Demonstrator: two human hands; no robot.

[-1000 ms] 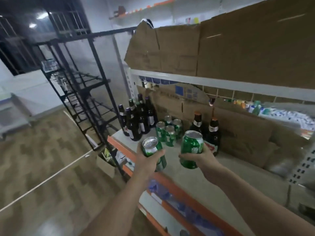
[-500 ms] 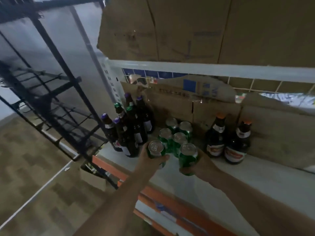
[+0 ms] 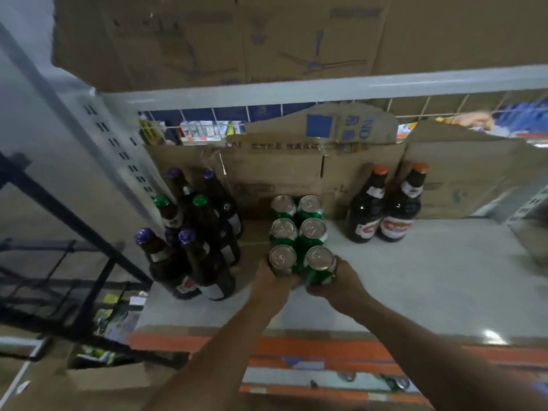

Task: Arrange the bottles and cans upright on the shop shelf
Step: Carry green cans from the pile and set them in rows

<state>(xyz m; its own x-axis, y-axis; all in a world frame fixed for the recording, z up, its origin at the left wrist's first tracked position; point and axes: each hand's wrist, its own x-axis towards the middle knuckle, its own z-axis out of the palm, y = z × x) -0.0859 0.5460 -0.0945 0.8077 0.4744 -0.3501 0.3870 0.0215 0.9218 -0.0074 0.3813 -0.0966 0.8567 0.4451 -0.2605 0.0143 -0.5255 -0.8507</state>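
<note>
On the grey shelf (image 3: 430,280) stand several green cans in two columns. My left hand (image 3: 274,281) grips the front left can (image 3: 282,259), and my right hand (image 3: 341,284) grips the front right can (image 3: 319,264); both cans are upright, right in front of the other cans (image 3: 296,221). Whether their bases touch the shelf is hidden by my hands. A cluster of dark bottles (image 3: 195,241) with purple and green caps stands to the left. Two brown bottles (image 3: 382,212) with orange caps stand to the right at the back.
Cardboard sheets (image 3: 281,176) line the back of the shelf, and cardboard boxes (image 3: 237,37) sit on the white shelf above. A black metal rack (image 3: 59,262) stands on the left. The shelf's orange front edge (image 3: 296,348) lies below my arms.
Both hands carried their cans forward and down from the shelf's front edge to the front of the can rows. The camera moved closer and tilted down.
</note>
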